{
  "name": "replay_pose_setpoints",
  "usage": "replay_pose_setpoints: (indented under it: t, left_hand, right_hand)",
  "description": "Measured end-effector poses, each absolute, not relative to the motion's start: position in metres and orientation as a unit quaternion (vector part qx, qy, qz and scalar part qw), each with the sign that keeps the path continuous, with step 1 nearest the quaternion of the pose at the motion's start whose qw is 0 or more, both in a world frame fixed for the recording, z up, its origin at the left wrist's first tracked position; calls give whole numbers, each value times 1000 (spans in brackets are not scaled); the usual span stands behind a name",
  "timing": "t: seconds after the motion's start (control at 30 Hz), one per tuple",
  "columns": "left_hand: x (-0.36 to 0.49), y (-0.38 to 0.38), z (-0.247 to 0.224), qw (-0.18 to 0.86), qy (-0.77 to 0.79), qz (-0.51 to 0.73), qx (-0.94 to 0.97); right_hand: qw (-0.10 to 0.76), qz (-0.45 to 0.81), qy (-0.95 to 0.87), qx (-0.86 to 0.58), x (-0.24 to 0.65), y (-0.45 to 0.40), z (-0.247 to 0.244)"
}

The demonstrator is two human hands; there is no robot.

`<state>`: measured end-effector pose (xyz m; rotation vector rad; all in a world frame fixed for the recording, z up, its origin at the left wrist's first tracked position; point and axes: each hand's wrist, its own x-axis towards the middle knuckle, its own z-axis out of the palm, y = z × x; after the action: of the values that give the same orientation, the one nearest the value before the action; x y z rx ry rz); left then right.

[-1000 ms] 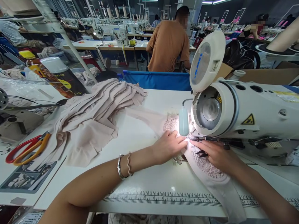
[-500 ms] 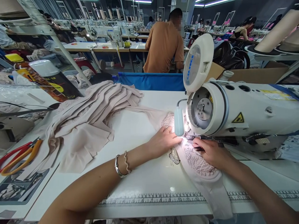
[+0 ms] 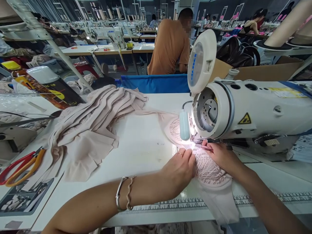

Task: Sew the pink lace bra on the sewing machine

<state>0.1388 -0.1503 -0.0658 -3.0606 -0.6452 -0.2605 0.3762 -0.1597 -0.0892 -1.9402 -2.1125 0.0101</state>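
My L fingers (image 3: 191, 159) looked curled shut on the pale pink lace cloth (image 3: 212, 170), on the shiny white counter (image 3: 136, 139) by the white metal sewing machine (image 3: 265, 110). R fingers (image 3: 212, 147) pinched a thin metal tool (image 3: 206, 148). Cloth prob. needed slow, flat holding.

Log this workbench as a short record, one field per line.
Left hand: fingers on the lace piece
Right hand: holding a small pointed tool
Sewing machine: round end cover open
Light: bright glow near both hands
Pile, left of machine: pale fabric pieces
Far left: red and orange tool handles
Near edge: ruler markings
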Motion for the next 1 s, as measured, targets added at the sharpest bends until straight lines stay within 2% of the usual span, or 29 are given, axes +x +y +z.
replay_pose_setpoints:
  t: [0.1,0.4,0.5,0.7,1.0]
  left_hand:
    - [133,-149,-66,68,-127,-77,-987]
    - [144,-131,-74,120,-174,-92,-973]
    - [145,-130,-79,126,-182,-104,-970]
    - [148,-132,-80,127,-174,-109,-970]
    - [144,-124,-78,104,-166,-106,-975]
  right_hand:
    - [137,-3,-728,-672,376,-160,-89]
    - [139,-5,-720,-680,377,-161,-91]
    - [141,-7,-735,-663,378,-164,-87]
    - [170,-60,-826,-533,379,-170,-78]
    - [183,-86,-841,-502,375,-168,-74]
